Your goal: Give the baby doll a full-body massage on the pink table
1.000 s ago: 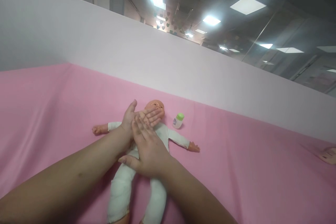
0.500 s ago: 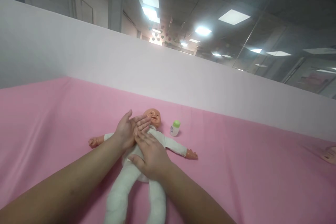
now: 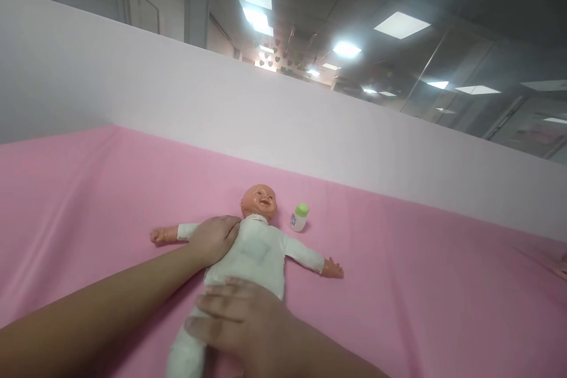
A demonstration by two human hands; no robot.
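A baby doll point(image 3: 259, 251) in a white cloth suit lies on its back, arms spread and head toward the far side. My left hand point(image 3: 217, 239) rests on the doll's shoulder and upper chest, back of the hand up, fingers close together and lying over the cloth. Over the doll's lower belly and hip is my right hand point(image 3: 248, 319), palm down, its fingers stretched and somewhat blurred; whether it touches the cloth is unclear. A faint grey-green patch shows on the doll's chest. Beside the doll's head stands a small bottle point(image 3: 299, 218) with a green cap.
A pink sheet point(image 3: 420, 283) covers the surface under the doll. Behind it rises a white panel point(image 3: 266, 112). At the far right edge lies a partly visible skin-toned object point(image 3: 562, 266). Beyond the panel are a door point(image 3: 155, 0) and ceiling lights.
My hands, together over the doll's chest before, are now apart. The left has turned palm down onto the shoulder; the right has moved down toward the hip, uncovering the chest.
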